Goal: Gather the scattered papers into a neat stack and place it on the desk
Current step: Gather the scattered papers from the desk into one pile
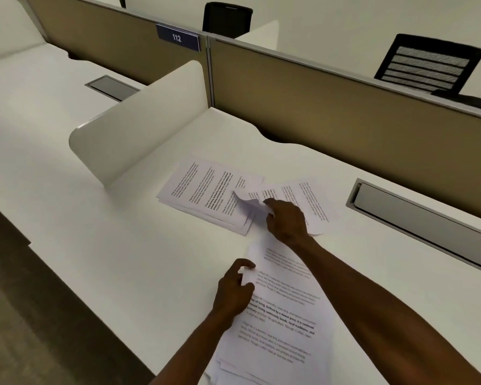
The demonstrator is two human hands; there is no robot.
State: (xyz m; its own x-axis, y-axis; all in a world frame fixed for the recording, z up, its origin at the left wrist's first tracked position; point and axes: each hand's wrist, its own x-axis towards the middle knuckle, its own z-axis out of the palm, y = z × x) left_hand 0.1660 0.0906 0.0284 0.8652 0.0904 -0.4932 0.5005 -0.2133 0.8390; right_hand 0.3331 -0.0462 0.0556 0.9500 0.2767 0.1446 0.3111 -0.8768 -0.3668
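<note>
Printed white papers lie scattered on the white desk (128, 259). A loose pile (203, 190) sits in the middle, fanned at its lower edge. To its right lies another sheet (311, 198), its left corner curled up. My right hand (286, 220) pinches that curled corner between thumb and fingers. Several sheets (283, 323) spread toward the near edge, unevenly overlapped. My left hand (235, 290) rests at their left edge, its fingers curled on the top sheet's corner.
A curved white divider (139, 129) stands left of the papers. A tan partition (345, 112) runs along the back, with a "112" sign (177, 37). A grey cable tray (417, 212) sits at the right. Two black chairs (428, 65) stand beyond the partition.
</note>
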